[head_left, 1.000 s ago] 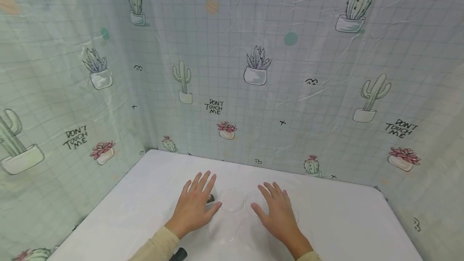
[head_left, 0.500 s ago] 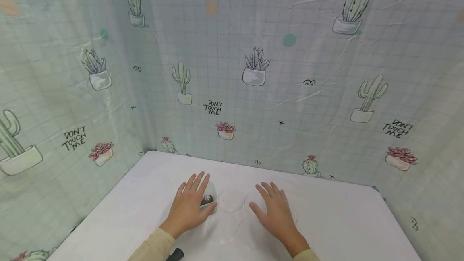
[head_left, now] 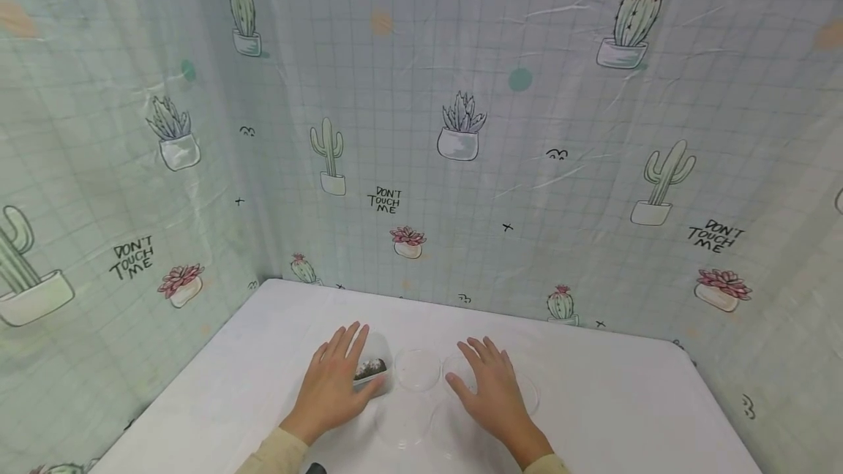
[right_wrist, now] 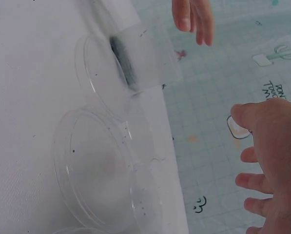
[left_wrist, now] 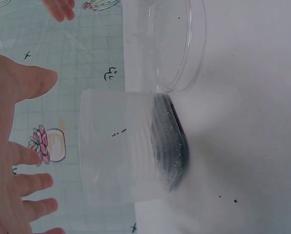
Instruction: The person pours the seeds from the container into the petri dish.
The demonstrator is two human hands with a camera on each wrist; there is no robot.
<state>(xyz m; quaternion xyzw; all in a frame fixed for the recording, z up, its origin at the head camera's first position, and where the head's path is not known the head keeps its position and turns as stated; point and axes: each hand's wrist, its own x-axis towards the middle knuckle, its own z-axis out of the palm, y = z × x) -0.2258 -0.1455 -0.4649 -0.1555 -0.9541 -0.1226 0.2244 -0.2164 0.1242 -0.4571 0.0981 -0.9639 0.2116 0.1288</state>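
My left hand (head_left: 331, 388), fingers extended, hovers over a translucent plastic container (left_wrist: 111, 146), partly hiding it in the head view. A dark, grainy mass (left_wrist: 167, 141) lies at the container's bottom. The left wrist view shows a gap between fingers and container; nothing is in the hand. Clear round dishes, like petri dishes, lie to the right, among them one dish (head_left: 418, 370) between the hands and another (head_left: 403, 423) nearer me. Above the right-hand dishes (right_wrist: 94, 165) is my right hand (head_left: 494, 392), its fingers spread and holding nothing.
A white table (head_left: 612, 401) carries everything. Behind it and at the left hangs a curtain (head_left: 421, 130) printed with cacti. The end of a black object (head_left: 316, 468) shows at the bottom edge. Small dark specks dot the table and dishes.
My left hand has shifted left and slightly nearer, uncovering more of the container and its dark contents. The right hand stays about where it was. The head view has tilted up slightly.
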